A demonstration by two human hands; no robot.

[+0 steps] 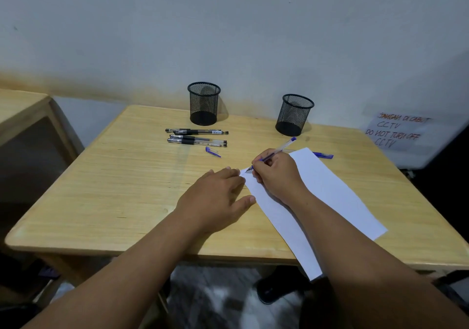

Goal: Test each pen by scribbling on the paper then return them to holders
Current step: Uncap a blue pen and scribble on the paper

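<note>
Holding a blue pen [275, 153] in curled fingers, the right hand [275, 176] puts its tip down on the far left corner of the white paper [330, 191], and the pen's back end points up and away to the right, toward the right holder [294, 114]. The left hand [215, 196] lies flat with straight fingers on the paper's left edge, and the long sheet runs slantwise and hangs over the near edge of the table [114, 189]. Three black pens [196, 137] lie side by side, pointing left to right, in front of the left holder [203, 104], with a blue cap [212, 151] just beside them, another blue pen [322, 155] past the paper, and lots of bare wood on the left.
</note>
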